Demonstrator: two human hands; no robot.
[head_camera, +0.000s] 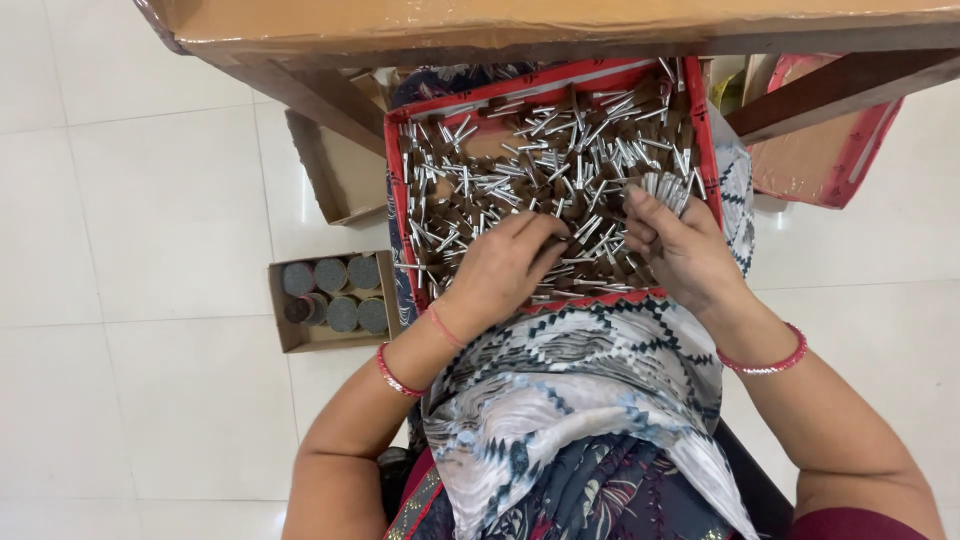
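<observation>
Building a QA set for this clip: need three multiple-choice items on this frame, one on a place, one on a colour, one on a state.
1. Where does the small cardboard box of round bundles lie?
A. on the white floor beside the person's left arm
B. inside the tray
C. on the table top

2. What colour is the rim of the tray that holds the loose metal-shanked pieces?
A. blue
B. red
C. green

3. What is the right hand doing?
A. resting flat on the floor
B. hanging free of everything
C. gripping a bunch of silver shanks over the tray

Answers:
1 A: the box sits on the floor tiles, left of the tray.
2 B: the tray's edge is red all round.
3 C: the fingers close on a bunch of shanks, while the left hand lies on the pile.
</observation>
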